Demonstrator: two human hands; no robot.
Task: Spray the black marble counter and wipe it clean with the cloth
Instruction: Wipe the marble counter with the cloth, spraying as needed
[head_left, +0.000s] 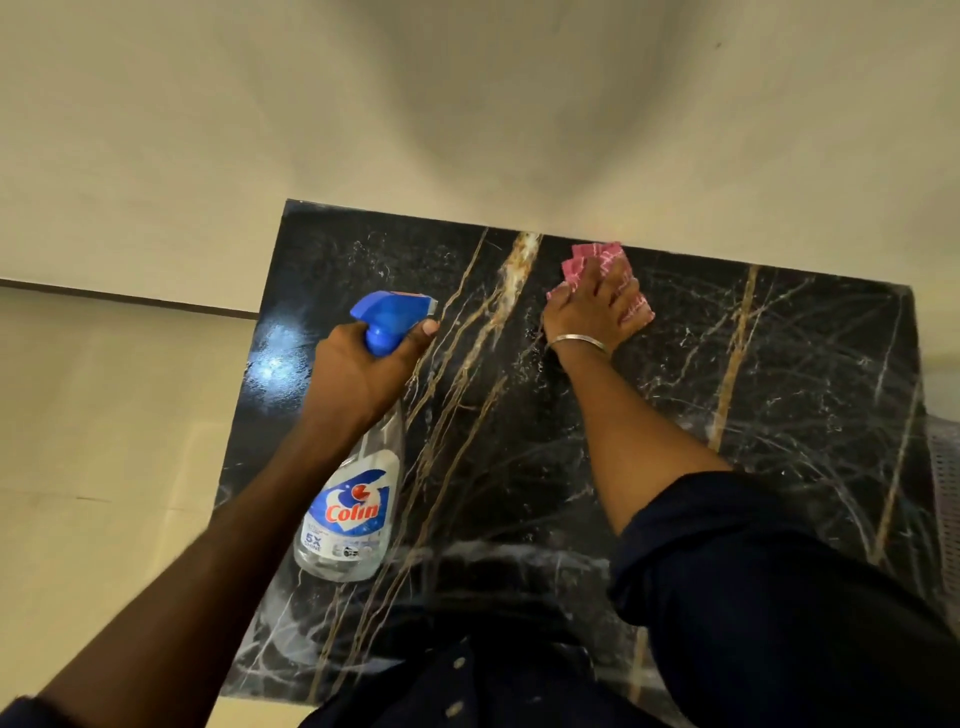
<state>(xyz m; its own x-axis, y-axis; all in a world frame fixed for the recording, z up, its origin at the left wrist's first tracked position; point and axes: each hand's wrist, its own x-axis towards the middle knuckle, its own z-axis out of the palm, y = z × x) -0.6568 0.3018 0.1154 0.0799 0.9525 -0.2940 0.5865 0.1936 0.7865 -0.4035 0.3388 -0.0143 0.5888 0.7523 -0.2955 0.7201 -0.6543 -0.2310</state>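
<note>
Nearest: dark shirt front with pale buttons, and a dark rolled sleeve (753, 571) on the right arm.

Spray bottle (358, 499): clear plastic body, clear liquid inside. Label reads "Colin" in red letters on blue and white, with "5X SHINE" below it. Smaller print is not legible. The bottle is held above the left part of the counter, base toward the camera, blue trigger head (387, 312) pointing away.

Left hand (358, 369): fingers wrapped round the bottle neck just under the trigger head, one fingertip showing past the far side.

Black marble counter (779, 364): glossy black slab, gold-brown veins running near to far, fine white veins throughout. A bright light reflection sits by its left edge.

Right hand (589, 312): fingers laid out flat and slightly spread, pressing down on the cloth. A thin metal bangle (579, 340) circles the wrist.

Cloth (602, 254): pink with pale stripes, folded or bunched, lying on the counter at its far edge, right of the widest gold vein.

Beyond: plain cream wall (467, 104); pale floor (104, 415) to the left.
</note>
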